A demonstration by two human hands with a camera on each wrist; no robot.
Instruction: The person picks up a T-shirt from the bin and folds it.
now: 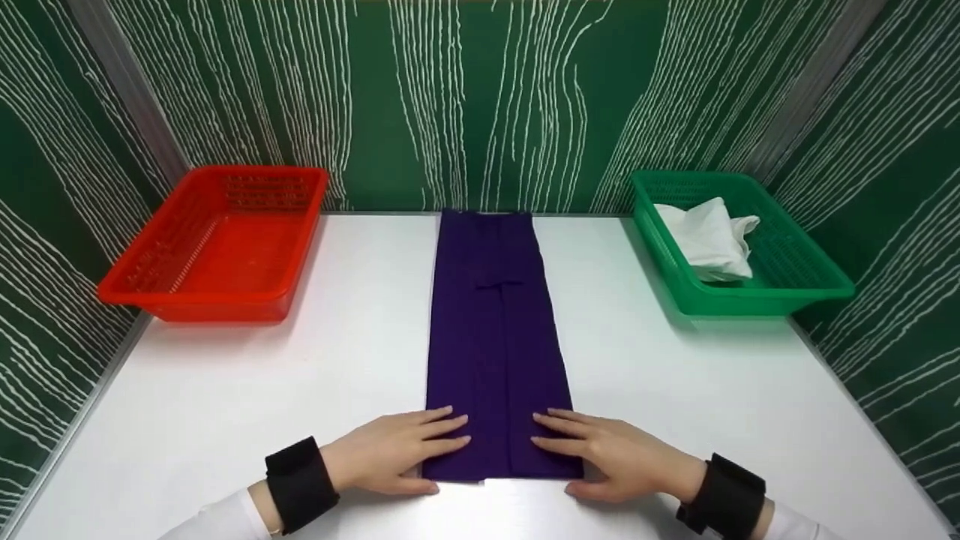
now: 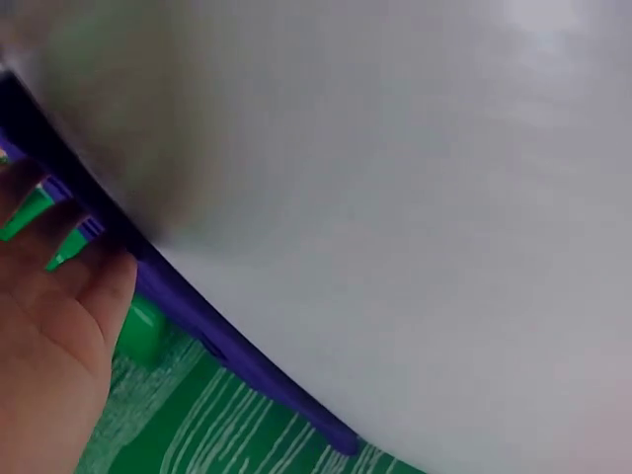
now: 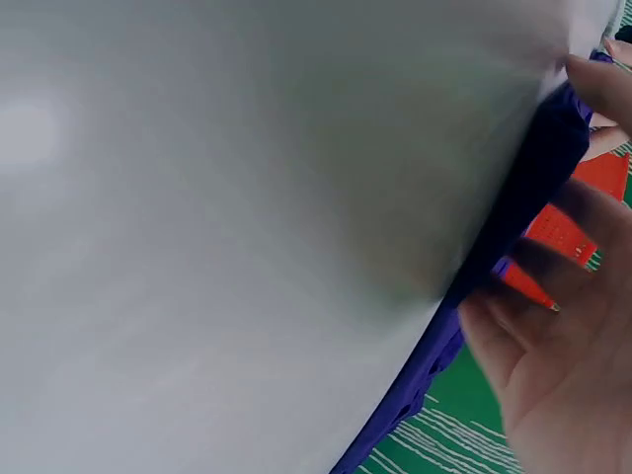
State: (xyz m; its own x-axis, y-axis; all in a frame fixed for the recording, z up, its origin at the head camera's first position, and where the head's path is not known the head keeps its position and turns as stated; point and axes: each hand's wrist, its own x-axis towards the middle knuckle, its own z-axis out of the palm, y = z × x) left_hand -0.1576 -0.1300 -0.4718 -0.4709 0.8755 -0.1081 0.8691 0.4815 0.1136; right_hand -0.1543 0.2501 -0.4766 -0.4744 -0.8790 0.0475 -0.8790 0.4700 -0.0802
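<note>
A dark purple cloth [image 1: 491, 337], folded into a long narrow strip, lies flat down the middle of the white table. Its two folded sides meet along a seam right of centre, and a small flap shows toward the far end. My left hand [image 1: 401, 448] rests on the near left corner, fingers spread over the fabric and thumb at the edge. On the near right corner my right hand [image 1: 616, 454] lies the same way. Both wrist views show the cloth's edge [image 2: 237, 355] from the side, with the fingers of each hand extended across it.
At the back left stands a red plastic basket [image 1: 285, 300] with nothing seen in it. A green plastic basket [image 1: 750, 304] at the back right holds a crumpled white cloth [image 1: 709, 240]. Green walls with white wavy lines [image 1: 375, 105] enclose the white table [image 1: 337, 337].
</note>
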